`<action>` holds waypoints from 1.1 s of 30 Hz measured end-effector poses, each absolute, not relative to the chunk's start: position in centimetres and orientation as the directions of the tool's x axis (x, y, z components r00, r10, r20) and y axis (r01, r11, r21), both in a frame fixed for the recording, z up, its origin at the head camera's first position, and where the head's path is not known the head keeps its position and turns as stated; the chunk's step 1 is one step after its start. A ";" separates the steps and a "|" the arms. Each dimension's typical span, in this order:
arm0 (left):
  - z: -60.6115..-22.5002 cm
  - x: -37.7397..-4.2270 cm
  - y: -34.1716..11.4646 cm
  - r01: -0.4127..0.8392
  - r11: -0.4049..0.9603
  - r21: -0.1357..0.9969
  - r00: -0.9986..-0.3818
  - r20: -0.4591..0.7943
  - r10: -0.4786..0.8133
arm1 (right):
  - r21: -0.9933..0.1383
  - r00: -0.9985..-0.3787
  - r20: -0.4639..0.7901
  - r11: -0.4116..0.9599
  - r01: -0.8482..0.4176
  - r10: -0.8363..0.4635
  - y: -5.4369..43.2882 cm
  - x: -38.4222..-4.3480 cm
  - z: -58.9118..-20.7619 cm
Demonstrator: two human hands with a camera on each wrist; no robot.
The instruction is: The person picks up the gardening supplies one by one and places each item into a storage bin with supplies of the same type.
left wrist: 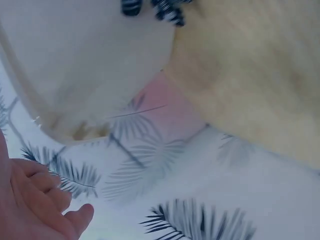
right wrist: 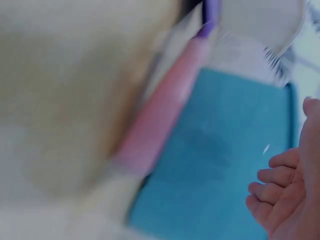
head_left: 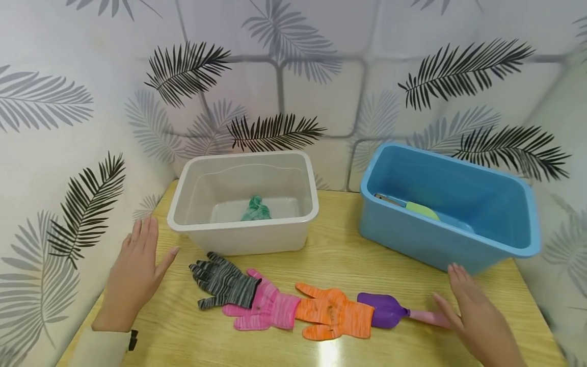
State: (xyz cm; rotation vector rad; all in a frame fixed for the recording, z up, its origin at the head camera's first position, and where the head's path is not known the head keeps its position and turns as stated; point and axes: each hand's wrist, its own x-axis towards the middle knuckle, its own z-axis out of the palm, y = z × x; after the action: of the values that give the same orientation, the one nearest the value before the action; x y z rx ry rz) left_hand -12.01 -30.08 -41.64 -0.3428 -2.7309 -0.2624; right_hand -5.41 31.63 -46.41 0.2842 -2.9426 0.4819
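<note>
My left hand [head_left: 136, 267] is held with straight fingers beside the grey-white bin [head_left: 247, 239], holding nothing. On the right, my open right hand [head_left: 481, 318] is nearest to the pink handle of a small purple trowel [head_left: 386, 310], in front of the blue bin [head_left: 412, 234]. An orange glove [head_left: 337, 313] overlaps part of the trowel's blade. Farther left lie a pink glove [head_left: 272, 306] and a black-grey striped glove [head_left: 224, 281], the gloves overlapping in a row. In the right wrist view the pink handle [right wrist: 165, 107] appears blurred, apart from the fingers.
A crumpled green cloth-like item [head_left: 257, 209] lies inside the grey-white bin. A tool with a light green handle [head_left: 422, 210] rests in the blue bin. Behind the wooden table [head_left: 339, 219] stands a leaf-patterned backdrop [head_left: 316, 97], also along both sides.
</note>
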 end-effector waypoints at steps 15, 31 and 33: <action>-37.7 -19.7 -28.7 0.265 0.957 0.118 -0.884 0.427 0.192 | -0.200 -0.777 0.460 0.802 -0.563 -0.431 21.4 -12.3 -39.0; -37.7 -26.7 -26.6 0.250 0.963 0.103 -0.922 0.328 0.204 | -0.193 -0.794 0.369 0.796 -0.573 -0.482 9.6 -21.2 -36.6; -38.1 -27.0 -26.4 0.255 0.964 0.072 -0.907 0.364 0.213 | -0.215 -0.824 0.326 0.812 -0.543 -0.464 8.9 -22.3 -36.8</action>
State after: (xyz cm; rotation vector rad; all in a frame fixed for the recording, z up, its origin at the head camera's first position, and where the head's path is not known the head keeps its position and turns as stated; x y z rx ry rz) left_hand -26.96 -26.35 -38.11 -0.3398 -2.7551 -0.1663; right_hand -22.29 8.91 -36.81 0.7754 -2.7392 0.4388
